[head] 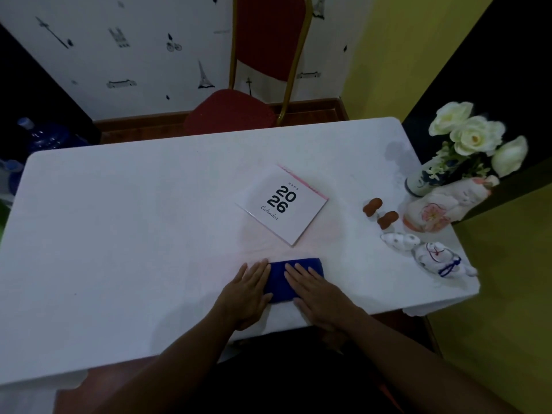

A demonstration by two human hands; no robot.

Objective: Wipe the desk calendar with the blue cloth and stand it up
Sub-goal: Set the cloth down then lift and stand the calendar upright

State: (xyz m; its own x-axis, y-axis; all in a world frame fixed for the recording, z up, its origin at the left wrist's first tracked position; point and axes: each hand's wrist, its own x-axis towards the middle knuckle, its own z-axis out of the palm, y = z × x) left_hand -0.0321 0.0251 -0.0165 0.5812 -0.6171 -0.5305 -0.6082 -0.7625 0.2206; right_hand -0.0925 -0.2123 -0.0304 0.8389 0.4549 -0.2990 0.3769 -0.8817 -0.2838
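Note:
The desk calendar (283,204) lies flat on the white table (119,234), its pale cover reading "2026 Calendar" and its pink binding edge turned to the far right. Just in front of it, near the table's front edge, lies the folded blue cloth (279,282). My left hand (246,292) rests flat with its fingers on the cloth's left end. My right hand (316,297) lies flat across the cloth's right half, fingers stretched out. Neither hand grips the cloth.
Along the right side of the table stand a vase of white flowers (466,150), a ceramic figure (445,204), two small brown figurines (380,212) and two white ceramic animals (424,249). A red chair (254,94) stands behind the table.

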